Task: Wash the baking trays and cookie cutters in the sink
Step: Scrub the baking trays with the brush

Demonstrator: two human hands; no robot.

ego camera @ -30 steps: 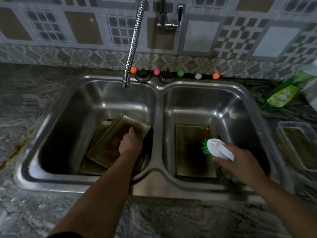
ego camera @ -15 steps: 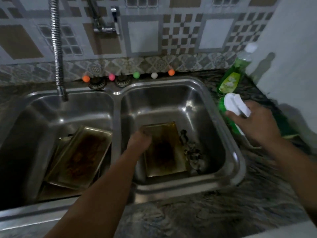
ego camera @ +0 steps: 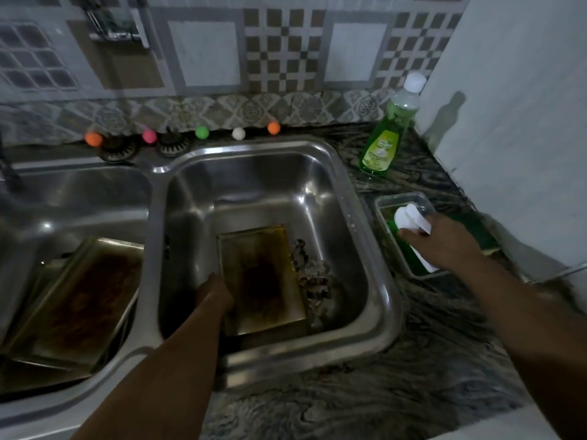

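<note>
Lying greasy in the sink, stiff baking tray: left hand grips its near-left rim, likely slippery; right hand clasps the brush.

body: 2 bare forearms | left hand bare | right hand bare | sleeves: not visible

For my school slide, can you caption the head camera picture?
Left hand steadies a dirty baking tray in the sink while right hand dips the brush into a soap tub.
</note>
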